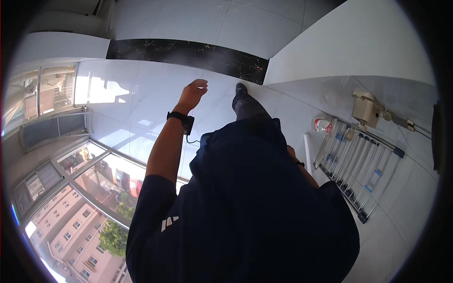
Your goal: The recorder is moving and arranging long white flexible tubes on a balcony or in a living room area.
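Observation:
My left hand [192,92] is out in front over the pale tiled floor [163,87], its fingers loosely curled. A light gap shows between thumb and fingers, and I see nothing held. On that wrist sits a black strap with a small dark box [188,125], and a thin cable runs from it toward my dark shirt [245,198]. My right hand [291,152] hangs low beside my body. Most of it is behind the shirt, so its fingers do not show. One dark shoe [240,89] points forward close to a black marble-look threshold strip [198,55].
At right, a metal folding rack [361,165] stands near a white pipe [308,150], a red-and-white container [322,125] and a beige box-shaped fixture [365,111]. A white wall [349,45] flanks the threshold. Windows with pale frames [78,186] line the left, with buildings outside.

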A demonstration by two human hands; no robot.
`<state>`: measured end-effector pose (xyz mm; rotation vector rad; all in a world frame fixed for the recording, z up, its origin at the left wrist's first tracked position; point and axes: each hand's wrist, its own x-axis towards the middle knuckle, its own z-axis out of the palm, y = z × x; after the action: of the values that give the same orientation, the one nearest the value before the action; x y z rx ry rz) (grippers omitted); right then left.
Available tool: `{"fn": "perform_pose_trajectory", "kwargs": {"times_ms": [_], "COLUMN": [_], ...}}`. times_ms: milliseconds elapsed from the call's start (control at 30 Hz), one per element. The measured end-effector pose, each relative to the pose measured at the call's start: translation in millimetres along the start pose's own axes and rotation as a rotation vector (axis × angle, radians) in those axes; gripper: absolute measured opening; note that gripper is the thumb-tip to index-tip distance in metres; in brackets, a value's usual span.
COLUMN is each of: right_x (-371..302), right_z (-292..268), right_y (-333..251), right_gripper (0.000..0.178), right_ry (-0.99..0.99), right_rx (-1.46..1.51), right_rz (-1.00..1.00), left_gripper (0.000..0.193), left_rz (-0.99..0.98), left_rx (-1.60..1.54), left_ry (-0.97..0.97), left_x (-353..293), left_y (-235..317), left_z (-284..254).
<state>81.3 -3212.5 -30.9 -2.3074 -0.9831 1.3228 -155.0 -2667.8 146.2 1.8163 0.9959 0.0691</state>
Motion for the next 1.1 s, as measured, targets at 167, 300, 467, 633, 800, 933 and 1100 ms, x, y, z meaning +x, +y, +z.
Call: {"fn": "perform_pose_trajectory", "kwargs": {"times_ms": [167, 300, 467, 633, 800, 933, 1100], "right_x": [124, 237, 365, 465, 525, 575, 671], "right_z": [-83, -147, -204, -233, -259, -273, -267], "right_y": [-86, -160, -260, -353, -435, -476, -493], "right_gripper": [0.03, 0.03, 0.031, 0.032, 0.032, 0.033, 0.034], "right_ry": [-0.034, -0.018, 0.002, -0.042, -0.12, -0.149, -0.245], "right_rx": [0.227, 0.389, 0.41, 0.264, 0.056, -0.037, -0.131], "right_rz": [0.144, 0.256, 0.25, 0.222, 0.18, 0.136, 0.075], "left_gripper": [0.028, 0.035, 0.032, 0.028, 0.026, 0.033, 0.039], "left_rz": [-0.602, -0.93, -1.136, -1.154, -0.912, -0.279, -0.034], "left_rx": [-0.183, -0.392, -0.566, -0.533, -0.286, -0.239, -0.569], "left_ry": [0.097, 0.03, 0.016, -0.257, -0.238, 0.305, 0.445], "left_x": [7, -43, -73, 14, 209, 396, 530], "left_y": [-120, -185, -225, -244, -241, -224, -110], "left_z": [-59, -57, -8, -53, -222, -413, -582]}}
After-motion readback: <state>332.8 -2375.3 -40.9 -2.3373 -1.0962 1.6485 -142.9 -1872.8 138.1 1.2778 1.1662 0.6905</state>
